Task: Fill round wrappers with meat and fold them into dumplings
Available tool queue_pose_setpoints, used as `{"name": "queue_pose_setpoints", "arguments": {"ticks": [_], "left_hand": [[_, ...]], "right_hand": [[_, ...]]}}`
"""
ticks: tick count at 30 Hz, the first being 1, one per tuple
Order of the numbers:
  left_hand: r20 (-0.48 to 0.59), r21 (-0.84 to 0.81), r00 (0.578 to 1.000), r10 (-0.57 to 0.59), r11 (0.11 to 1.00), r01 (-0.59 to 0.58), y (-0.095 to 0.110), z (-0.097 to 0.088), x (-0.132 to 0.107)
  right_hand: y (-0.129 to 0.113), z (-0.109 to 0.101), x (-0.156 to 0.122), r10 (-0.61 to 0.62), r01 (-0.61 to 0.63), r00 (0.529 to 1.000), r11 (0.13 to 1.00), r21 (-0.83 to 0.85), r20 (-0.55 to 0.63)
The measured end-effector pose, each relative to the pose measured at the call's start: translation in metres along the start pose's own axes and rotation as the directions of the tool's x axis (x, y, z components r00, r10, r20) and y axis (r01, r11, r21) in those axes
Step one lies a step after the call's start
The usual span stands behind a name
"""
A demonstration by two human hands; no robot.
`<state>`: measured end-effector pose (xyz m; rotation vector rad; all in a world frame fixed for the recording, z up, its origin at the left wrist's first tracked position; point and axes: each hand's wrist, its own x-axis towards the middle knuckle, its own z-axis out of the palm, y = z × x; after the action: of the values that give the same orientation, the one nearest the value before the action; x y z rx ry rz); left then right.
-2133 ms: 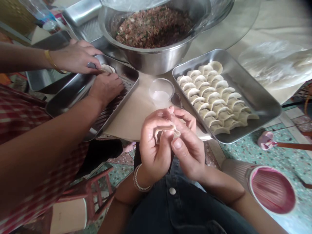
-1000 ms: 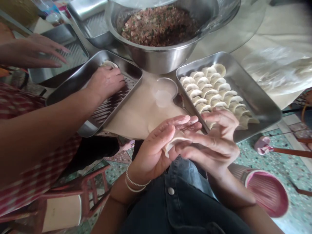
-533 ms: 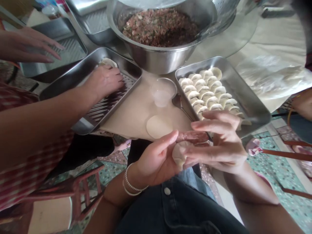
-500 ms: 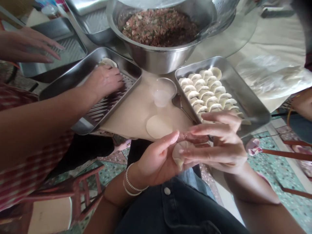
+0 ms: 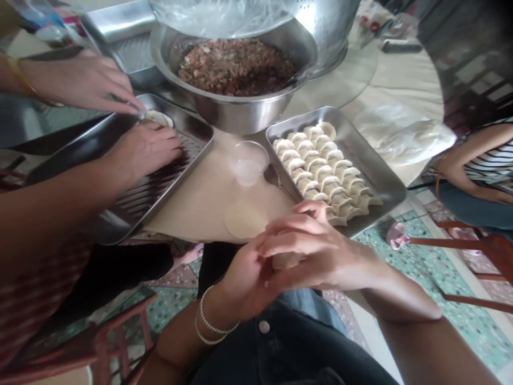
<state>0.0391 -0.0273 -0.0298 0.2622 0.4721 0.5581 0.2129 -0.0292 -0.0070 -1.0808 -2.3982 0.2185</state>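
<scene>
Close to my body, my left hand (image 5: 248, 278) cups a dumpling (image 5: 287, 260) from below, its fingers mostly hidden. Over it closes my right hand (image 5: 320, 248), fingers bent around the dumpling so that only a small pale part shows between them. A round dumpling wrapper (image 5: 245, 216) lies flat on the table just beyond my hands. Behind it stands a small clear cup (image 5: 247, 160) with whitish contents. To the right, rows of folded dumplings (image 5: 320, 160) sit in a metal tray (image 5: 387, 187).
A steel bowl (image 5: 236, 115) of meat filling (image 5: 236, 64) stands at the back. On the left, a co-worker's hands (image 5: 140, 147) work on a dumpling over another tray (image 5: 192, 155). A plastic bag (image 5: 404, 133) lies at right; another person (image 5: 476, 160) sits beyond it.
My right hand has come down and closed over the dumpling, which was open to view before. The co-worker's far hand has moved right to the dumpling. The whole view has shifted.
</scene>
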Motion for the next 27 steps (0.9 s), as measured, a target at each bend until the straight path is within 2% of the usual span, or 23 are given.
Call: {"name": "queue_pose_setpoints", "arguments": {"ticks": [2, 3, 6, 9, 11, 13, 14, 15, 16, 17, 18, 20, 23, 25, 27], "left_hand": [[0.018, -0.002, 0.998, 0.057, 0.998, -0.057, 0.001, 0.000, 0.002], [0.030, -0.015, 0.997, 0.067, 0.998, -0.066, 0.002, 0.002, 0.002], [0.043, -0.071, 0.999, 0.014, 0.997, -0.011, 0.006, 0.009, 0.003], [0.018, -0.049, 1.000, -0.002, 0.999, 0.003, 0.008, 0.014, 0.002], [-0.012, 0.034, 0.998, 0.068, 0.997, -0.067, 0.010, 0.013, 0.001], [-0.028, 0.121, 0.982, 0.184, 0.976, -0.180, 0.013, 0.009, -0.002], [-0.037, 0.154, 0.968, 0.248, 0.958, -0.240, 0.015, 0.006, -0.004], [-0.050, 0.179, 0.949, 0.310, 0.938, -0.297, 0.018, 0.002, -0.006], [-0.071, 0.198, 0.926, 0.370, 0.915, -0.350, 0.020, -0.001, -0.008], [-0.093, 0.217, 0.900, 0.425, 0.891, -0.398, 0.022, -0.004, -0.010], [-0.116, 0.238, 0.873, 0.473, 0.867, -0.438, 0.024, -0.006, -0.013], [-0.155, 0.291, 0.816, 0.557, 0.815, -0.502, 0.026, -0.009, -0.018], [-0.216, 0.394, 0.724, 0.655, 0.737, -0.549, 0.027, -0.011, -0.023], [-0.248, 0.454, 0.671, 0.699, 0.696, -0.556, 0.028, -0.012, -0.024], [-0.259, 0.508, 0.631, 0.732, 0.658, -0.556, 0.029, -0.013, -0.023]], "right_hand": [[0.000, 0.001, 0.001, -0.172, 0.168, 0.984, 0.983, 0.079, 0.055], [0.000, 0.002, 0.000, -0.196, 0.191, 0.979, 0.977, 0.094, 0.048], [0.005, 0.000, -0.004, -0.116, 0.117, 0.993, 0.991, 0.067, -0.019], [0.017, -0.017, -0.008, -0.092, 0.094, 0.993, 0.995, 0.030, -0.071], [0.034, -0.038, -0.009, -0.031, 0.030, 0.993, 0.999, -0.013, -0.111], [0.060, -0.062, -0.006, 0.095, -0.099, 0.987, 0.995, -0.029, -0.130], [0.076, -0.072, -0.003, 0.210, -0.220, 0.968, 0.974, -0.059, -0.139], [0.093, -0.081, -0.001, 0.361, -0.389, 0.913, 0.910, -0.145, -0.190], [0.110, -0.087, 0.002, 0.506, -0.551, 0.832, 0.801, -0.233, -0.226], [0.126, -0.090, 0.005, 0.623, -0.660, 0.751, 0.686, -0.307, -0.219], [0.141, -0.090, 0.008, 0.673, -0.701, 0.707, 0.630, -0.334, -0.216], [0.161, -0.086, 0.013, 0.735, -0.731, 0.654, 0.553, -0.400, -0.178], [0.170, -0.076, 0.020, 0.779, -0.712, 0.612, 0.471, -0.522, -0.132], [0.168, -0.071, 0.024, 0.788, -0.686, 0.606, 0.449, -0.572, -0.109], [0.165, -0.069, 0.027, 0.782, -0.664, 0.618, 0.464, -0.586, -0.081]]}}
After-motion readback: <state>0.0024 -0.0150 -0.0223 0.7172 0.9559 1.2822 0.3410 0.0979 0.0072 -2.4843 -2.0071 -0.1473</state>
